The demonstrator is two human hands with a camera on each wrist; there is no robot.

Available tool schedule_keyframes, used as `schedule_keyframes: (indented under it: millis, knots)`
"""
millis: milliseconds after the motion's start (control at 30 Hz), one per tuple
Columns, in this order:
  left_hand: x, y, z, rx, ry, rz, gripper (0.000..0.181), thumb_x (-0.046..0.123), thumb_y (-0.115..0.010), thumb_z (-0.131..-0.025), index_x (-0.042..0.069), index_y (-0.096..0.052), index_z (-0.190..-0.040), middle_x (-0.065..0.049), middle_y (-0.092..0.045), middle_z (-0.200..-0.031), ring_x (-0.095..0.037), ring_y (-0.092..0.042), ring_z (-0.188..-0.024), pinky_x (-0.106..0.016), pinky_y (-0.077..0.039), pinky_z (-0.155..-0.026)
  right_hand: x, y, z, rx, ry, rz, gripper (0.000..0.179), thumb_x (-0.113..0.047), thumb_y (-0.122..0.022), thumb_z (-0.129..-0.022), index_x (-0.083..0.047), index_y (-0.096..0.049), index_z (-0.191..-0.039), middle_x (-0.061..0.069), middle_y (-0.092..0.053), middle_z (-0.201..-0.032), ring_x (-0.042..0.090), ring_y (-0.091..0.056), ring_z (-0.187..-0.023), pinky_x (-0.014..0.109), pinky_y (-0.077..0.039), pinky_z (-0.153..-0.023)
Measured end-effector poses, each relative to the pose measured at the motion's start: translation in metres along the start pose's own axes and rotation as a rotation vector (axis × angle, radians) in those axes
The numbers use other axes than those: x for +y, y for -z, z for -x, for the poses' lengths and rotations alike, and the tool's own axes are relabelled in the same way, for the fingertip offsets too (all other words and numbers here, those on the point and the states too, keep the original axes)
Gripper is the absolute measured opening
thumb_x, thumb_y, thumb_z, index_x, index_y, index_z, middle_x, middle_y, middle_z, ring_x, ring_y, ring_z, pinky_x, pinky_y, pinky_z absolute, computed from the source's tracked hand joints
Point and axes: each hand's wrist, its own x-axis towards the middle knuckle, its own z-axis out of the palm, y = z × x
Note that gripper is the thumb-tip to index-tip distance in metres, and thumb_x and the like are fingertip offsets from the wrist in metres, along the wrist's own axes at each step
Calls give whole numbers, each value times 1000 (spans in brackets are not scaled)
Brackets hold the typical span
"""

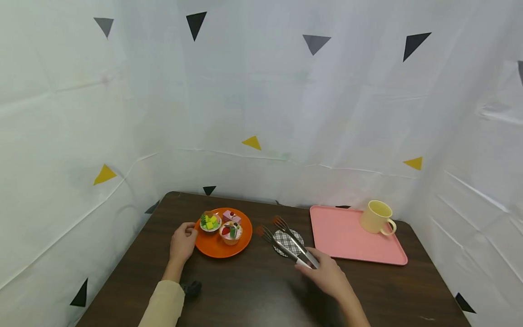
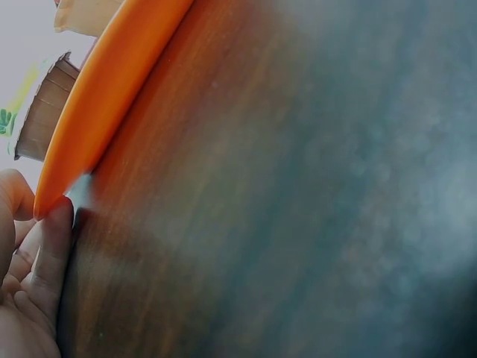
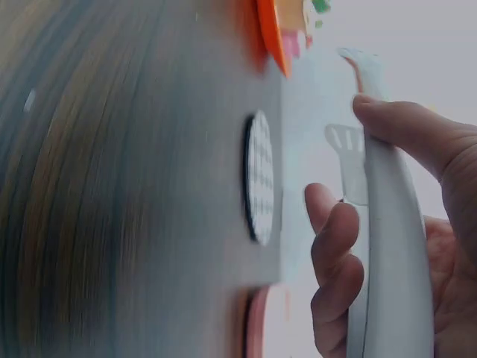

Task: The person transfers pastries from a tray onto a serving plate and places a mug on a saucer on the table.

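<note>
My left hand [image 1: 183, 243] pinches the left rim of an orange plate [image 1: 218, 251], thumb above and fingers below in the left wrist view. On the plate sit a fruit tart with yellow and green pieces [image 1: 210, 222], a cupcake [image 1: 230, 232] with red and green topping, and a small pink cake slice [image 1: 231, 216]. My right hand [image 1: 327, 274] grips metal tongs [image 1: 291, 243], their slotted ends spread apart and pointing toward the plate. Beneath the tongs, a round checked coaster [image 1: 299, 236] lies on the table.
A pink tray [image 1: 347, 240] lies at the back right, with a yellow mug [image 1: 373, 218] on its far right corner. The dark wooden table [image 1: 245, 290] carries everything. White patterned sheets [image 1: 278, 113] hang around its back and sides.
</note>
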Motion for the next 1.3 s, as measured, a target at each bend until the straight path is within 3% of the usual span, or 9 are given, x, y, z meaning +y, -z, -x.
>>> schedule_keyframes:
  millis: [100,233,500,700,833,967,1133,1300]
  knots:
    - [0,0,0,2,3,-6,42,23,-50,-108,4,-62,-144,-22,-67,-137,-38,-65,-124,-55,-55,-103,13,12,4,34,21,-63,65,-48,-83,-92,-16,-66,-146,6,-74,-121,19,-64,-102,40,-51,-85]
    - [0,0,0,0,4,-3,42,23,-50,-108,4,-62,-144,-23,-67,-137,-38,-65,-124,-55,-55,-102,29,30,10,55,-12,-62,58,-41,-81,-94,-14,-66,-143,5,-72,-115,18,-62,-98,36,-49,-82]
    - [2,1,-1,8,0,-6,42,23,-50,-108,4,-62,-144,-23,-68,-134,-38,-67,-121,-53,-56,-99,60,60,24,67,-142,-2,63,-47,-77,-97,-8,-60,-143,6,-65,-105,21,-58,-92,35,-43,-74]
    - [2,0,-2,10,-7,-6,41,22,-50,-108,4,-63,-143,-21,-69,-133,-35,-66,-118,-52,-56,-99,83,78,39,76,-203,0,56,-50,-77,-97,-7,-61,-129,3,-59,-88,17,-52,-76,34,-39,-66]
    - [0,-1,-1,1,-3,-8,41,22,-51,-109,5,-63,-144,-20,-69,-133,-33,-66,-117,-50,-57,-98,103,89,46,73,-278,24,70,-56,-76,-96,-2,-58,-138,4,-64,-91,20,-55,-79,35,-40,-67]
    - [-1,-1,0,-1,-3,-2,41,22,-50,-109,5,-62,-144,-20,-69,-134,-33,-66,-117,-50,-57,-98,125,100,51,74,-358,62,90,-63,-73,-95,7,-50,-147,15,-71,-102,29,-61,-88,42,-49,-70]
    - [0,-1,0,6,-2,2,41,22,-50,-109,5,-63,-144,-19,-69,-134,-33,-66,-117,-51,-56,-99,150,106,58,90,-445,89,96,-64,-72,-94,14,-48,-144,31,-69,-112,37,-65,-91,52,-55,-72]
    - [-1,1,0,3,-10,-1,41,23,-50,-108,6,-63,-143,-19,-69,-133,-33,-67,-117,-50,-56,-97,164,110,64,75,-495,103,103,-67,-72,-91,19,-44,-140,34,-70,-105,31,-74,-78,51,-57,-69]
